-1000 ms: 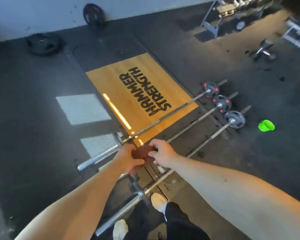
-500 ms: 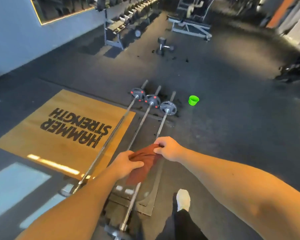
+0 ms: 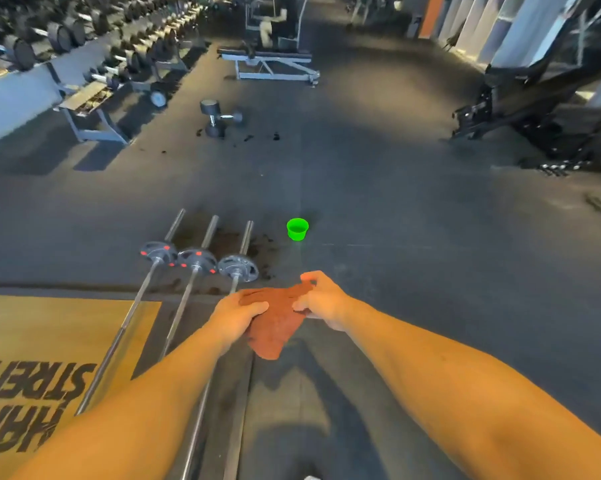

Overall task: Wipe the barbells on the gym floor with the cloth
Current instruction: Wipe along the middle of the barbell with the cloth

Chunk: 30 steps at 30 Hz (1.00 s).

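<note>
While you lean over the gym floor (image 3: 413,271), your left hand (image 3: 235,317) and right hand (image 3: 323,303) both grip the cloth (image 3: 276,323), fingers curled and clamped on its top edge. It hangs between them, its lower corner drooping over the near stretch of the right bar (image 3: 238,268); whether it touches the steel, you cannot tell. Three barbells (image 3: 182,306) lie side by side, running away from you, each with a small plate near its far end. The left bar (image 3: 125,322) crosses a corner of the wooden platform (image 3: 49,341). A green cup (image 3: 297,229) stands upright just right of the far bar ends. Farther off are a dumbbell (image 3: 219,119), a bench (image 3: 271,64) and a rack (image 3: 84,98).
</note>
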Each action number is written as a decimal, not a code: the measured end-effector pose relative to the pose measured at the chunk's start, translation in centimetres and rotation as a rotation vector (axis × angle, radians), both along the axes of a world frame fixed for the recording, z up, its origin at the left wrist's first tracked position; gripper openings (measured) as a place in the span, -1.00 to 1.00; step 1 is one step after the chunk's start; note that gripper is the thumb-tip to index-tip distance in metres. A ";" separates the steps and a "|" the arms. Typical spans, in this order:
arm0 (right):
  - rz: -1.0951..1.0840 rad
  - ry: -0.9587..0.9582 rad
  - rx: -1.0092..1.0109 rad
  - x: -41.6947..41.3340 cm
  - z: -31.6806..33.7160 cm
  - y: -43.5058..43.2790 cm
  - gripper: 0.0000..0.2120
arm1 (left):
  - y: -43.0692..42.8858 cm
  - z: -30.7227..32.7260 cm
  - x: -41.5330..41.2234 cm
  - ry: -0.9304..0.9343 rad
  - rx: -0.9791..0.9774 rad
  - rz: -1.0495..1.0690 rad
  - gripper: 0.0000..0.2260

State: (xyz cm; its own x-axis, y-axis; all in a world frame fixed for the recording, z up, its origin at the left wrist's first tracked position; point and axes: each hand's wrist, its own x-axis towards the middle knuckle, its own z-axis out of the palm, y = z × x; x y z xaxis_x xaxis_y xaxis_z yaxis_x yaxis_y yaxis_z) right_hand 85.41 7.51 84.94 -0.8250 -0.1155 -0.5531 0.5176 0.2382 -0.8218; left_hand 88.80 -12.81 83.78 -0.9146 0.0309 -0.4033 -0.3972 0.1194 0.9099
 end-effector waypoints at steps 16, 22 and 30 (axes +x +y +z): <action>-0.285 0.129 0.233 -48.2 -6.6 17.7 -0.53 | 18.9 -10.0 -50.3 -0.069 0.142 -0.011 -0.68; -0.207 -0.093 0.203 -66.9 -11.1 17.8 -0.56 | 19.8 -15.2 -67.3 -0.157 0.015 0.136 -0.75; 0.319 0.060 0.454 -87.5 -16.2 15.3 -0.47 | 17.9 -23.6 -82.4 -0.359 0.080 0.425 -0.45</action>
